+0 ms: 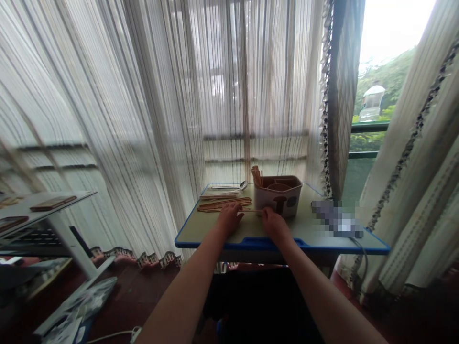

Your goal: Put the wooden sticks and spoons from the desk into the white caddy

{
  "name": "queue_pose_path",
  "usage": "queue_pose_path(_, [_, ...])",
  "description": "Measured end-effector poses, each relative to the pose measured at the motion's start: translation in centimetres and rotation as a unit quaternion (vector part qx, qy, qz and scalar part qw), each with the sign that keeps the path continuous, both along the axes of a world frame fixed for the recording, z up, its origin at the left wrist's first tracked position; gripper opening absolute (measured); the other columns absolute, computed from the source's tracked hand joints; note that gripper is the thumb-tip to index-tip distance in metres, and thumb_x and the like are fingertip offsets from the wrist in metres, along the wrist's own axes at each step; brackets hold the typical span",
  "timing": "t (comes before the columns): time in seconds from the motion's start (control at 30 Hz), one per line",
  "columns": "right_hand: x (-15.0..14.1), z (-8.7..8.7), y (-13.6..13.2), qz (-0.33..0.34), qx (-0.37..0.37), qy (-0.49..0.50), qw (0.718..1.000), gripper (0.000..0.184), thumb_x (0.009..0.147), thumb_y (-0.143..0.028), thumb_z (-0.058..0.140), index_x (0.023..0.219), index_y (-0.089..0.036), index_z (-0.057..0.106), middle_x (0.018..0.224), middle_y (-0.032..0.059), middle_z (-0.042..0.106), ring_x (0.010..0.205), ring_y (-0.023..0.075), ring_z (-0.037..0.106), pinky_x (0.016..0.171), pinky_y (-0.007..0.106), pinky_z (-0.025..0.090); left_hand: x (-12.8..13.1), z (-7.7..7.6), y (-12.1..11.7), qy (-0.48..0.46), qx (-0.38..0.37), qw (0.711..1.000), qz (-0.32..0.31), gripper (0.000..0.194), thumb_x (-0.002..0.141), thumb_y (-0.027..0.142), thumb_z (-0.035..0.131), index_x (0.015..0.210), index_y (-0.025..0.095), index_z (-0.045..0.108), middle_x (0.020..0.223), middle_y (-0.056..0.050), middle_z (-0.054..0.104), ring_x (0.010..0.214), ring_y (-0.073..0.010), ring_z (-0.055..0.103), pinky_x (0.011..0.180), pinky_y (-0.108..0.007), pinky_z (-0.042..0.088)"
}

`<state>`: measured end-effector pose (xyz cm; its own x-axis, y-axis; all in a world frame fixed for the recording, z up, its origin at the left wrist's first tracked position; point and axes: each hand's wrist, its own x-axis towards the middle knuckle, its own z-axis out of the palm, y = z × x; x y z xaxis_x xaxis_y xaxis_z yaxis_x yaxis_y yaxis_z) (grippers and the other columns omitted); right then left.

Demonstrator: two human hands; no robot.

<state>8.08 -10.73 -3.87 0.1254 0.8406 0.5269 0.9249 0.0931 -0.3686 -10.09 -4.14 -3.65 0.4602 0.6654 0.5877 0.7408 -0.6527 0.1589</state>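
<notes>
In my right hand [275, 222], the fingers are closed on the right end of a thin wooden chopstick [253, 211]. It lies level between my two hands, low over the desk. My left hand [229, 217] rests over the pile of wooden chopsticks [210, 207], fingertips on them and thumb apart; its palm side is hidden. Just behind my right hand stands a pale utensil holder [261, 200] with brown compartments and dark printed shapes. Several chopsticks [256, 177] stand upright in its left compartment.
A metal ladle [243, 185] and other long utensils lie at the desk's back left. The desk [304, 227] has a blue edge. On its right is a blurred-out object [335, 219] with a cable. Curtains [161, 119] hang behind; another table [81, 197] stands left.
</notes>
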Motion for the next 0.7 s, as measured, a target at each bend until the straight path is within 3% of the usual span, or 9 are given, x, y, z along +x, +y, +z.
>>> queue_pose_path(0.23, [0.1,0.4,-1.1,-0.092,0.12,0.065,0.986,0.023,0.09,-0.025,0.029,0.092,-0.014,0.05,0.073,0.0082,0.064,0.058,0.0152,0.056,0.052,0.025,0.029,0.2,0.1,0.2,0.018,-0.037,0.999,0.019,0.012,0.082,0.02,0.048,0.09,0.021,0.056,0.094,-0.004,0.057,0.091,-0.0168,0.051,0.082,-0.029,0.038])
queue_pose_path(0.47, [0.2,0.3,-1.1,-0.047,0.133,0.093,0.986,0.027,0.09,-0.032,0.031,0.104,-0.014,0.046,0.085,0.0119,0.065,0.066,0.0194,0.061,0.056,0.027,0.038,0.1,0.2,-0.1,0.031,-0.024,0.999,0.009,0.015,0.084,0.022,0.045,0.087,0.022,0.059,0.091,-0.004,0.057,0.089,-0.0164,0.052,0.08,-0.028,0.039])
queue_pose_path(0.7, [0.3,0.0,-0.8,-0.046,0.136,0.095,0.985,0.029,0.089,-0.032,0.032,0.105,-0.013,0.046,0.087,0.0121,0.064,0.07,0.0195,0.062,0.06,0.027,0.041,0.0,0.1,0.2,0.004,0.006,1.0,-0.018,0.013,0.081,0.021,0.05,0.085,0.022,0.063,0.103,-0.004,0.056,0.095,-0.0156,0.051,0.086,-0.029,0.04])
